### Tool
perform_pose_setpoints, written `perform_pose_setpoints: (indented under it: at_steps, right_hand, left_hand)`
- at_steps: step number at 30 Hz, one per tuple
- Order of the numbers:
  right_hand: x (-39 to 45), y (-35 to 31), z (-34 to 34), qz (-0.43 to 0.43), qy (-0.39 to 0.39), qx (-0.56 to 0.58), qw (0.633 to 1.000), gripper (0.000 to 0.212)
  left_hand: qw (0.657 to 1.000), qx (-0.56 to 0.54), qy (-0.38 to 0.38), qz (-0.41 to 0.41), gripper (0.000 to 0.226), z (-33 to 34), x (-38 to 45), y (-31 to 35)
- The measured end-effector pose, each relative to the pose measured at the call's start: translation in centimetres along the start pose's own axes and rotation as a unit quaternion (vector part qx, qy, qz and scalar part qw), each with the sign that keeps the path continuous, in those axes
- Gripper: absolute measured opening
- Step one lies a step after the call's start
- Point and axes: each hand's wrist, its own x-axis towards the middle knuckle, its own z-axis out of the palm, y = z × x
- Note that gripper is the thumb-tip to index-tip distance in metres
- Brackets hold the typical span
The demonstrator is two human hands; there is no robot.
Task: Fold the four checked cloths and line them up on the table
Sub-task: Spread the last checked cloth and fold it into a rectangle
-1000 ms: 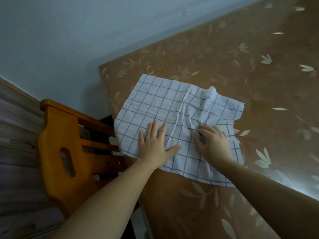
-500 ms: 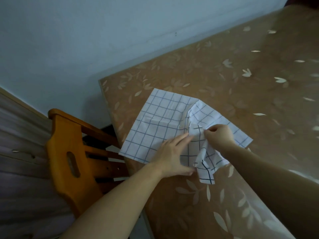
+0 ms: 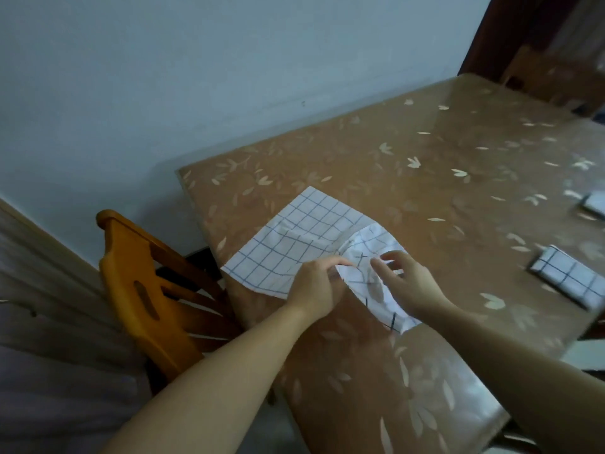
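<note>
Checked cloth (image 3: 294, 244) sits near the counter's (image 3: 409, 178) left edge, its left corner right at that edge, partly folded: left part flat, right part bunched and lifted. Left hand (image 3: 316, 286) pinches a fold of the cloth at the middle, fingers curled on the fabric. Right hand (image 3: 407, 283) just at 3 o'clock of the left one, on the bunched part, fingers spread and loosely bent; motion blur, so I cannot tell whether it grips or only touches. The cloth's near right corner hangs down toward 5 o'clock, close to the near counter edge. Two folded checked cloths already on the counter: one folded cloth (image 3: 571, 278) at 3 o'clock of the hands, well apart from them, close to the near right edge; a second folded cloth (image 3: 594, 204) beyond it at 2 o'clock, cut off by the frame border. Open counter surface from 12 to 2 o'clock of the working cloth, up to the wall-side edge. Wooden chair (image 3: 140, 290) at 9 o'clock, its back just beside the counter's left edge. Another chair (image 3: 556, 80) at the far end, 1 o'clock, blurred.
</note>
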Motion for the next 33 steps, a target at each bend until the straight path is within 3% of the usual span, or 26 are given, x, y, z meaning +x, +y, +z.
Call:
perform_pose_setpoints:
  at_steps: [5, 9, 13, 18, 19, 23, 26, 30, 33]
  right_hand:
    - [-4.8, 2.3, 0.3, -0.116, -0.055, -0.132, 0.983, 0.101]
    - [-5.0, 3.4, 1.4, -0.156, -0.091, -0.286, 0.941, 0.118]
    - [-3.7, 4.9, 1.6, -0.214, 0.012, -0.303, 0.929, 0.089]
    - [-2.8, 5.8, -2.3, -0.316, 0.031, -0.219, 0.923, 0.036]
    - [-2.7, 5.8, -3.3, -0.334, 0.029, -0.210, 0.918, 0.033]
    - [-2.8, 5.1, -6.7, -0.289, -0.101, -0.285, 0.908, 0.015]
    - [-2.5, 4.3, -7.9, -0.250, -0.164, -0.352, 0.887, 0.026]
    - [-2.7, 2.9, -9.1, -0.152, -0.243, -0.289, 0.913, 0.029]
    - [-2.8, 1.0, -10.0, -0.111, -0.295, -0.278, 0.907, 0.033]
  left_hand:
    - [0.997, -0.016, 0.058, -0.058, 0.022, -1.3, -0.8, -0.5]
    - [0.994, -0.047, 0.070, -0.075, 0.013, -1.5, -1.7, 0.5]
    - [0.993, -0.010, 0.086, -0.085, 0.015, -0.8, -3.4, 1.6]
    - [0.984, 0.043, 0.081, -0.152, 0.015, 0.3, -5.6, 3.3]
    - [0.984, 0.063, 0.066, -0.156, 0.015, 0.3, -6.0, 3.4]
    - [0.973, 0.160, 0.035, -0.163, 0.029, 1.1, -6.5, 2.4]
    - [0.958, 0.199, 0.036, -0.204, 0.034, 2.3, -5.8, 2.9]
    - [0.963, 0.051, -0.032, -0.262, 0.035, 3.4, -5.2, 4.5]
    - [0.959, -0.022, -0.062, -0.275, 0.039, 3.3, -5.6, 5.2]
